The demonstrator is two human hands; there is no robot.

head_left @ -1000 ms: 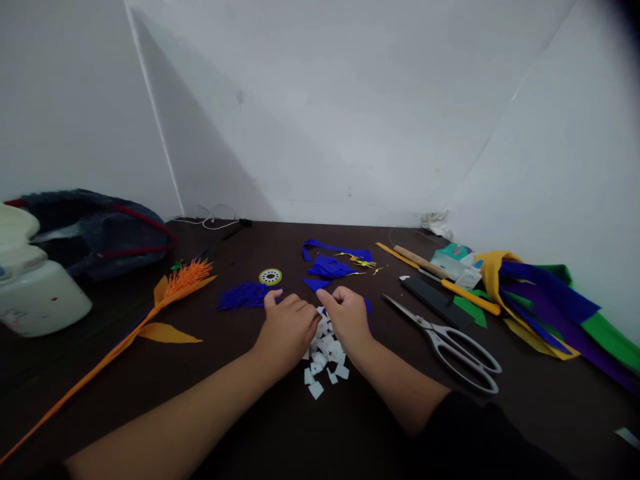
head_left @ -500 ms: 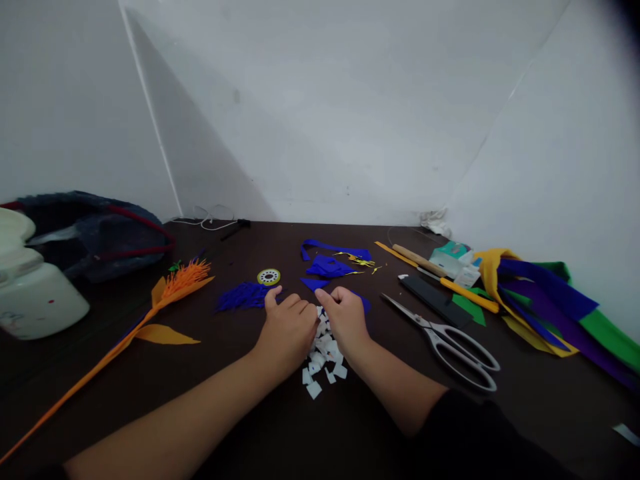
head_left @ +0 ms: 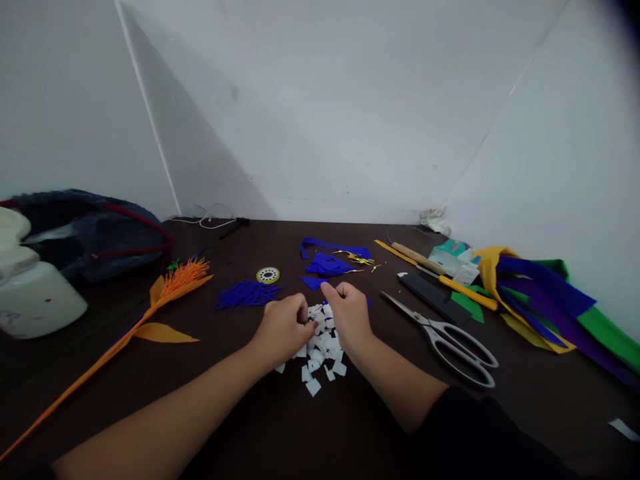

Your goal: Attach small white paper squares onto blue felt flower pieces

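Note:
My left hand (head_left: 284, 328) is closed, thumb against curled fingers, at the left side of a pile of small white paper-like squares (head_left: 320, 350). Whatever it pinches is hidden. Across the pile, my right hand (head_left: 349, 317) is also closed, its thumb pressed on the bent forefinger; I cannot make out what lies between them. Just beyond the hands are a blue triangular scrap (head_left: 313, 283) and folded blue pieces (head_left: 327, 265). A tangle of blue fringed strips (head_left: 245, 295) lies beyond my left hand, beside a round yellow-and-white disc (head_left: 268, 275).
Scissors (head_left: 440, 337) lie on the right, near a black flat case (head_left: 434, 297) and a yellow-handled tool (head_left: 467, 293). Coloured strips (head_left: 545, 300) are heaped farther right. On the left are an orange paper-like flower (head_left: 185, 277), a white jar (head_left: 40, 300) and a dark bag (head_left: 100, 233).
My left hand has turned and drawn slightly left and toward me, its thumb now against the fingers. My right hand has barely moved. More of the white pile shows between them.

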